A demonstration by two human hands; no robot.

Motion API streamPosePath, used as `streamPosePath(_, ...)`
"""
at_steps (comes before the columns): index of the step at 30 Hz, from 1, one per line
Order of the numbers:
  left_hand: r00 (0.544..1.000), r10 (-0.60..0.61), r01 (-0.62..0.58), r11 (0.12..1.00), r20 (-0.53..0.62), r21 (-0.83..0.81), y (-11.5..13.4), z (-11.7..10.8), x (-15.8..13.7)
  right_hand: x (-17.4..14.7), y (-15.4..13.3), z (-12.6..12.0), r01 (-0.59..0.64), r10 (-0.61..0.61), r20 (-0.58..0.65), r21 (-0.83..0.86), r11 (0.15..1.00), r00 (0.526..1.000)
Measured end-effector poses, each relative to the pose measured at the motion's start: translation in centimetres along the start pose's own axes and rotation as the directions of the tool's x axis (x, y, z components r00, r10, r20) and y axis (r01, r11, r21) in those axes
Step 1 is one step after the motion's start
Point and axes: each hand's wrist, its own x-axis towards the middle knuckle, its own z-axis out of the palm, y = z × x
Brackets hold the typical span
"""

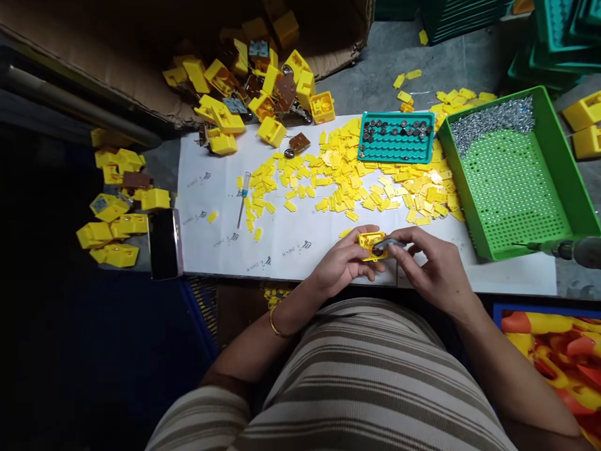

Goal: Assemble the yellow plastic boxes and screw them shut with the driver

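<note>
Near the table's front edge, my left hand [342, 263] is closed around a small yellow plastic housing [367, 238] whose open side faces up. Dark parts show inside the housing, too small to name. My right hand [429, 260] pinches a thin grey plate-like part [393, 243] at the housing's right side, its left end over the opening. Whether that part touches the inside I cannot tell. Beyond my hands lies a spread of small flat yellow pieces [345, 169].
A teal tray [394, 147] holds small dark round parts. On the right, a green basket [521, 181] contains silvery screws [498, 122]; a screwdriver-like tool [573, 249] crosses its edge. Yellow housings [225, 116] pile up by a cardboard box [347, 37]. A screwdriver [243, 197] and phone [164, 244] lie left.
</note>
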Motion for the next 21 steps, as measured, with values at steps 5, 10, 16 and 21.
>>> streamPosePath(5,1.000,0.011,-0.011,0.992,0.004,-0.123,0.4,0.2,-0.5,-0.9,-0.5,0.3,0.195,-0.174,0.115,-0.217,0.956,0.978)
streamPosePath(10,1.000,-0.020,0.020,0.998,0.004,-0.066,0.4,0.7,-1.2,-1.6,-1.3,-0.3,0.293,-0.218,0.237,-0.352,0.889,0.947)
streamPosePath(16,0.999,-0.034,0.034,0.999,0.013,0.029,0.2,1.1,-1.6,-1.9,-2.3,-1.4,0.330,-0.207,0.334,-0.368,0.869,0.919)
streamPosePath(21,1.000,-0.029,0.029,0.999,-0.008,0.020,0.3,1.5,-1.7,-2.0,-2.5,-1.5,0.367,-0.244,0.365,-0.322,0.873,0.898)
